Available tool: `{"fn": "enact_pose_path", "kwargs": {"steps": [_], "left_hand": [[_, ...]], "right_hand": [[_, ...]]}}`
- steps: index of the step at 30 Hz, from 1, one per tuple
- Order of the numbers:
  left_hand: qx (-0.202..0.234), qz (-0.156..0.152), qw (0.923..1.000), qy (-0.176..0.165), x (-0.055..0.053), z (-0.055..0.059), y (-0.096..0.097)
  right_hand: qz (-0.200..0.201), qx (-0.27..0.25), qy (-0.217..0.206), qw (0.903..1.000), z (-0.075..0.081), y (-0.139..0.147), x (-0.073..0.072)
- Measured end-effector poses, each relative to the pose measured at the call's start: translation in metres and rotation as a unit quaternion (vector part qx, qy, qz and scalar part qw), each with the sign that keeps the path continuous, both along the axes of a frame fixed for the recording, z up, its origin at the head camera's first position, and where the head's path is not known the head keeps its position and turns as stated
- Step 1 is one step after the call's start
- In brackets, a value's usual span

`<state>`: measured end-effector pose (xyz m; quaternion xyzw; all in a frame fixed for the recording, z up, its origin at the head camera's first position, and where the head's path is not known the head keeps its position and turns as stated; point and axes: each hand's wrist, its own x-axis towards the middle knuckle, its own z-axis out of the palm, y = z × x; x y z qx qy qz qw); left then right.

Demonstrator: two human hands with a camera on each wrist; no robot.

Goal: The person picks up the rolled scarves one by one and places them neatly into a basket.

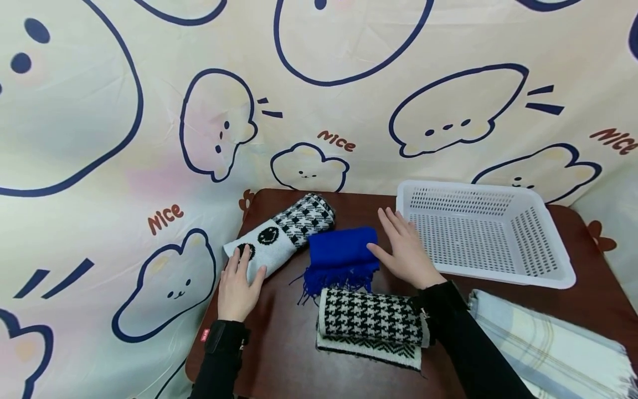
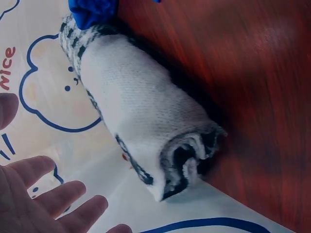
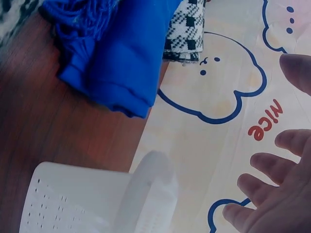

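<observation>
In the head view my left hand (image 1: 239,291) is spread over the near end of a rolled black-and-white scarf (image 1: 279,237) with a houndstooth part and dark round patches. The left wrist view shows its fingers (image 2: 63,196) extended beside the roll's coiled end, holding nothing. My right hand (image 1: 406,252), fingers straight and thumb out, hovers between a folded blue scarf (image 1: 344,249) with fringe and the white basket (image 1: 406,191). Nothing is in its grasp in the right wrist view. Below the blue scarf lies a folded houndstooth scarf (image 1: 371,316), partly behind the right sleeve.
A pale plaid scarf (image 1: 553,343) with fringed ends lies folded at the table's right. The perforated basket stands at the back right of the brown table (image 1: 279,354). Behind hangs a cartoon-printed cloth (image 1: 349,111), close against the table's back and left edges.
</observation>
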<state>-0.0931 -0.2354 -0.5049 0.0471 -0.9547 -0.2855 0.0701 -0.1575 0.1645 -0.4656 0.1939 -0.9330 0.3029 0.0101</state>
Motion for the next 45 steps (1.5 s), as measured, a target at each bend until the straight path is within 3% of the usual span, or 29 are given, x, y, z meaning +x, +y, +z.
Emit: {"fn": "enact_pose_path", "kwargs": {"steps": [13,22,34,45], "left_hand": [[0.027,0.019,0.9986,-0.041,0.002,-0.006,-0.011],[0.035,0.027,0.9982,-0.041,0.001,-0.001,-0.015],[0.053,0.037,0.9958,-0.065,0.006,-0.001,-0.021],[0.068,0.050,0.9951,-0.052,0.011,-0.010,-0.021]], "right_hand": [[0.019,-0.017,-0.020,0.9995,0.004,-0.017,-0.011],[0.031,-0.016,-0.013,0.9993,0.014,-0.026,-0.023],[0.042,-0.025,-0.042,0.9979,0.018,-0.043,-0.038],[0.048,-0.033,-0.076,0.9954,0.016,-0.059,-0.051]]}}
